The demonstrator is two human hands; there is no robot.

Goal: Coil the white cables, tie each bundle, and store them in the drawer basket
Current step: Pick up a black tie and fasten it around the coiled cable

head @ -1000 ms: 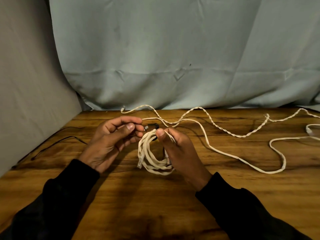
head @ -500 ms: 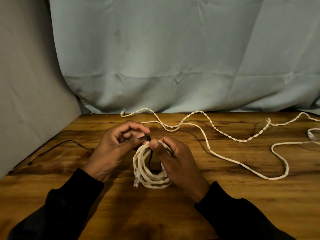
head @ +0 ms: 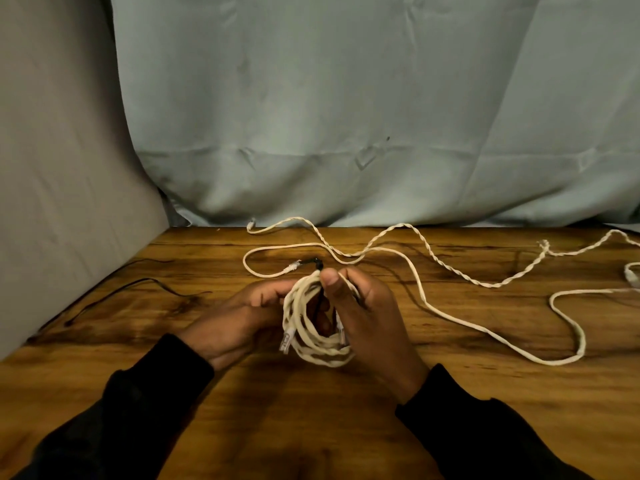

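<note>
A coiled white cable bundle (head: 313, 337) hangs between my hands above the wooden table (head: 311, 410). My right hand (head: 367, 320) grips the bundle's right side, thumb pressed on its top. My left hand (head: 242, 317) sits against the bundle's left side with its fingertips behind the loops. A black tie (head: 313, 263) sticks up from the top of the coil, with a pale tip pointing left. A connector dangles at the coil's lower left. A loose white cable (head: 450, 317) and a twisted white cable (head: 450, 268) lie uncoiled across the far table. No drawer basket is in view.
A thin black wire (head: 138, 284) lies on the table's left side near the grey wall (head: 62, 202). A pale blue cloth backdrop (head: 346, 133) hangs behind the table's far edge. Another white cable end (head: 632, 273) shows at the right edge.
My left hand let go of the tie's end and dropped to the coil's left side. The tie now stands free above the bundle. My right thumb stays on the coil's top.
</note>
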